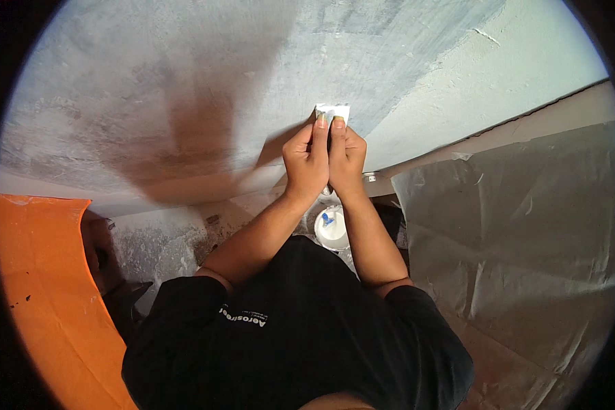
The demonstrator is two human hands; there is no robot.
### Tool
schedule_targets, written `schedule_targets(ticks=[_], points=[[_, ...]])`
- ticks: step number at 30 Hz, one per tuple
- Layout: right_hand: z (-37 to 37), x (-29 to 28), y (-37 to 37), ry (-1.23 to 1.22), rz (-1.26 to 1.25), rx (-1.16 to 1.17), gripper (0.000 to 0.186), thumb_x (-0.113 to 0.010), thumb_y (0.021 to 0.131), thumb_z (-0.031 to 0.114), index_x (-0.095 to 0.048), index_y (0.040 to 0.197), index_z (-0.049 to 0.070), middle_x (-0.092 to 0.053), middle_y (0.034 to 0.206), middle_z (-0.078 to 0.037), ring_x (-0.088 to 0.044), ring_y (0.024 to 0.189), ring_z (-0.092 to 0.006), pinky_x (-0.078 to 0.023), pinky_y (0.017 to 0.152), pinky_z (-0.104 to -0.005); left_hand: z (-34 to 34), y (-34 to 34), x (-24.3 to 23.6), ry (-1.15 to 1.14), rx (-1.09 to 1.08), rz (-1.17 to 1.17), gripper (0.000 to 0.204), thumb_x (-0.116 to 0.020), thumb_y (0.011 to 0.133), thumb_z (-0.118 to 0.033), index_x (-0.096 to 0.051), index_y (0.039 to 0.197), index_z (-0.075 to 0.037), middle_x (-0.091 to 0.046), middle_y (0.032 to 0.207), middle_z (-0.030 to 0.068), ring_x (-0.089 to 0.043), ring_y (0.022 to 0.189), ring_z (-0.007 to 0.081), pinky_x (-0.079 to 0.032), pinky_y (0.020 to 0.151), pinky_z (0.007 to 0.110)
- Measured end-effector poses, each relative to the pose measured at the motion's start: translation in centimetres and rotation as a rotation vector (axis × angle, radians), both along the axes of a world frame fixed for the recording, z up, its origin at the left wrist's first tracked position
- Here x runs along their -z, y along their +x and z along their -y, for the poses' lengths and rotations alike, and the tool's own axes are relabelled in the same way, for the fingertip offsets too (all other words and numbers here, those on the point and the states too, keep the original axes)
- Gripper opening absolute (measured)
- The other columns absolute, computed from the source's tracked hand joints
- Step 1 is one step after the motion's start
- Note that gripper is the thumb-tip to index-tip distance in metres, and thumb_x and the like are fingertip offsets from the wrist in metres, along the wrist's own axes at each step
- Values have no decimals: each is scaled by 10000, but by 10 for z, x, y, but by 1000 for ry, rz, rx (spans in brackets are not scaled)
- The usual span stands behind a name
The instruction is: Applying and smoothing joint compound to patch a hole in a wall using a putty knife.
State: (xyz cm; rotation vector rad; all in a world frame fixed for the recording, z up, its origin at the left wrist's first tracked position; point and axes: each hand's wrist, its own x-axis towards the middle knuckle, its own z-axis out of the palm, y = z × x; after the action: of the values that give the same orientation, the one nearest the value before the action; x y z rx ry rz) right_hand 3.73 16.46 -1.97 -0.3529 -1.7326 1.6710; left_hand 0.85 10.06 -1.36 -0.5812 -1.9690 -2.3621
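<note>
Both my hands are closed side by side on a putty knife (333,109), thumbs pointing up toward its blade. My left hand (305,160) grips it from the left and my right hand (349,158) from the right. Its wide, pale blade sticks out past my thumbs at the wall (362,61); whether the edge touches I cannot tell. Most of the handle is hidden between my palms, with a bit of its end showing below. Grey, smeared coating covers much of the wall, and a whiter strip runs along its right side.
Below my wrists stands a white bucket (333,236) with white material and a blue object (327,219) in it. An orange sheet (55,287) hangs at the left, a grey-brown sheet (512,253) at the right. The floor (157,239) is spotted with white.
</note>
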Motion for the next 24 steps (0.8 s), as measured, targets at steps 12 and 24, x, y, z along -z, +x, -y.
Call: schedule_targets(ticks=[12,24], points=[[-6,6,-2,7,-16,-37,473,-437,1055,322,-566,705,31,-509,626,55,-412,600,-33,-339,508,-242,-5,4,-5,-15,-52,1,317,-539,1016,-206,-675,876,43,-561,702,-54,-452,685,29,-398,590,222],[-2,-14,3,20,24,-27,466,-458,1046,275,-539,678,1,-484,593,31,-402,597,-53,-345,505,-272,-3,5,-15,-40,-70,18,327,-549,1010,-203,-647,813,39,-526,668,-64,-430,661,30,-383,564,231]])
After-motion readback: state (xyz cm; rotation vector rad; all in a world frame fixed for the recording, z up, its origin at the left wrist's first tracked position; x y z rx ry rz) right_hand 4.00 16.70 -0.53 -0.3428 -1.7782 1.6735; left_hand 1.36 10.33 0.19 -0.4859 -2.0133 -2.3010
